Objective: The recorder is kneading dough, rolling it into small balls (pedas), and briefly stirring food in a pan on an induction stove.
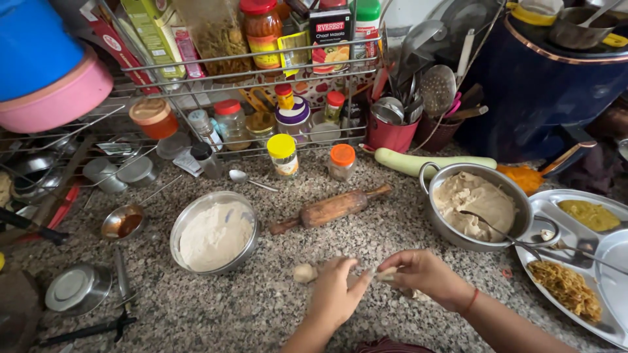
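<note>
Dough (pixel 386 274) lay stretched between both hands near the desk's (pixel 216 307) front edge. The left hand (pixel 337 291) and right hand (pixel 422 271) each had fingers pinched on it. A dough ball (pixel 303 272) sat beside the left hand, with the flour bowl (pixel 214 231) behind.

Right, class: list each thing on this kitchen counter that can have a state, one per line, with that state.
Left hand: gripping pale dough.
Right hand: pinching the pale dough piece.
Small dough ball: lying on the speckled granite counter, by the left hand.
Round steel flour bowl: uncovered, filled with flour.
Handled steel dough pot: uncovered, holding dough and a spoon.
Wooden rolling pin: lying flat, untouched.
Yellow-lidded jar: upright, closed.
Orange-lidded jar: upright, closed.
</note>
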